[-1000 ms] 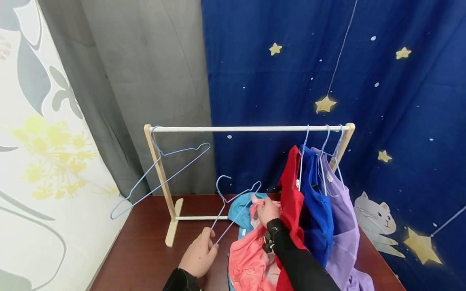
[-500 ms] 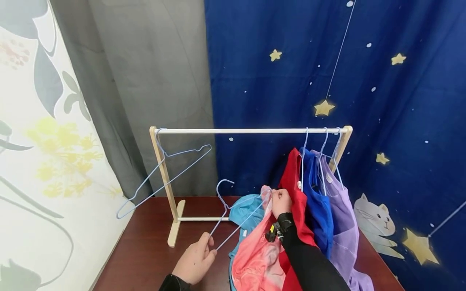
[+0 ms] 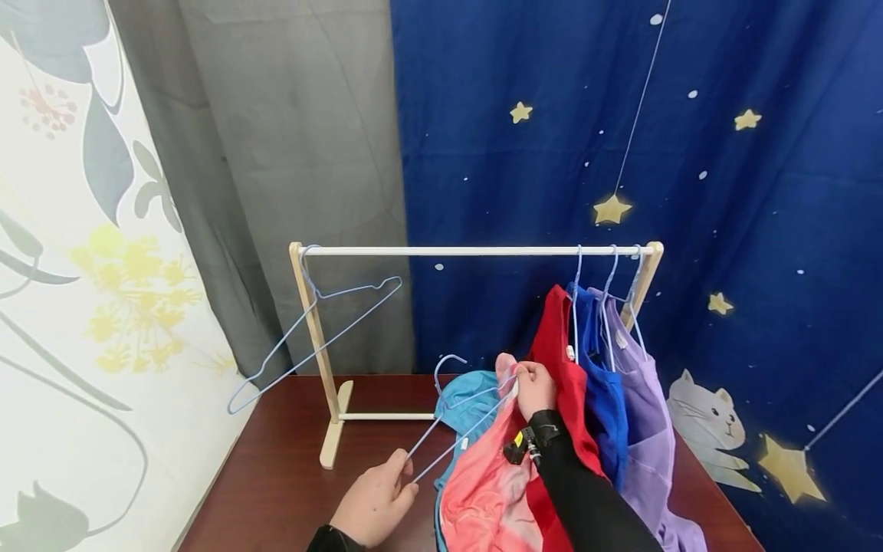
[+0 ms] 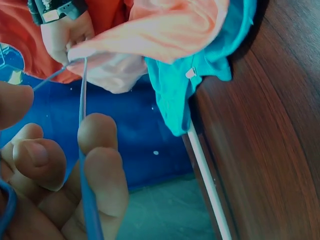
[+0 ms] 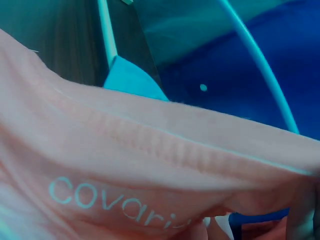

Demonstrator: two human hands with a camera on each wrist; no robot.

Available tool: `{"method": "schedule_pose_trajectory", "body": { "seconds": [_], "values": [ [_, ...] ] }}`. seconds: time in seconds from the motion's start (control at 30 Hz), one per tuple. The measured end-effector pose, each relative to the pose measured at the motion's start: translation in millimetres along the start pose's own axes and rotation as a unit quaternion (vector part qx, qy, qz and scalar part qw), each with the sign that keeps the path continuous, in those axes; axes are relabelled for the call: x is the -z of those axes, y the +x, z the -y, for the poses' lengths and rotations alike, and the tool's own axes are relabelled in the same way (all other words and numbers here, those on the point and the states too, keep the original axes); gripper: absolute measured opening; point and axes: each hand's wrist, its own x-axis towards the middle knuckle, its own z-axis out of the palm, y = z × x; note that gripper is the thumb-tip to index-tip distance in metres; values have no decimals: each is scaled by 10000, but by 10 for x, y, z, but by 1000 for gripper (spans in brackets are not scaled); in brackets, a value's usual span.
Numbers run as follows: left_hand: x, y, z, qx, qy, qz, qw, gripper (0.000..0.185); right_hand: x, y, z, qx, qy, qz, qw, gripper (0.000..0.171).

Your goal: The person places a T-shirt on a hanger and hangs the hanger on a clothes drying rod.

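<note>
**Hanger going into pink top, by the small rack**

Surface/room: a dark red-brown wooden worktop (image 3: pixel 276 475) is carrying a small wooden garment rack (image 3: pixel 313 345) w/ a white top rail. Behind it, three curtains are hanging: a white floral one (image 3: pixel 76 291) at left, a grey one (image 3: pixel 290 153) in the middle, a navy one w/ gold stars and a cat print (image 3: pixel 621 138) at right.

Main thing: the pale blue wire hanger (image 3: pixel 451 402) is sitting low over the worktop, in front of the rack, hook up and tilted, its far end reaching into the neck of the pink top (image 3: pixel 483 491). Thin wire, light blue. The left hand (image 3: pixel 375 502) is pinching its near end btw thumb and fingers; the left wrist view is showing the wire running btw the fingertips (image 4: pixel 97 135). The right hand (image 3: pixel 534 387) is pinching the pink top's collar edge and holding it up by the hanger's end. The pink top is showing teal lettering in the right wrist view. A teal garment (image 3: pixel 462 399) is lying under it on the worktop.

Counts: 5 hangers in all – 1 held, 1 empty hanger (image 3: pixel 310 337) at the rail's left end, 3 at the right end carrying a red top (image 3: pixel 562 376), a blue top (image 3: pixel 603 406) and a lilac top (image 3: pixel 648 429). Garments: 5. Hands: 2, both in black sleeves.
</note>
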Motion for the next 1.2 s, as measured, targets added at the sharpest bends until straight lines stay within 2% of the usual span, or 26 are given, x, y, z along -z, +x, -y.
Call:
{"method": "schedule_pose_trajectory", "body": {
  "seconds": [0.23,0.5,0.67,0.8,0.97,1.1,1.2],
  "values": [
    [-116,21,-65,117,146,-252,9995,20,-42,-106,9,-16,278,584,9979,36],
    [-214,51,-151,62,422,-564,9975,23,-29,-176,23,91,278,849,9960,38],
    [-235,90,-215,110,452,-563,9973,24,-15,-215,77,191,80,1056,9942,40],
    [-272,115,-254,288,414,-598,9969,24,-27,-273,127,371,-87,1293,9909,44],
    [-287,156,-303,509,324,-457,9971,27,-26,-317,202,537,-468,1556,9852,51],
    [-291,174,-317,494,321,-395,9975,27,-9,-331,235,473,-575,1724,9822,51],
    [-294,180,-324,422,326,-419,9977,26,6,-341,266,410,-506,1765,9821,44]
  ]
}}
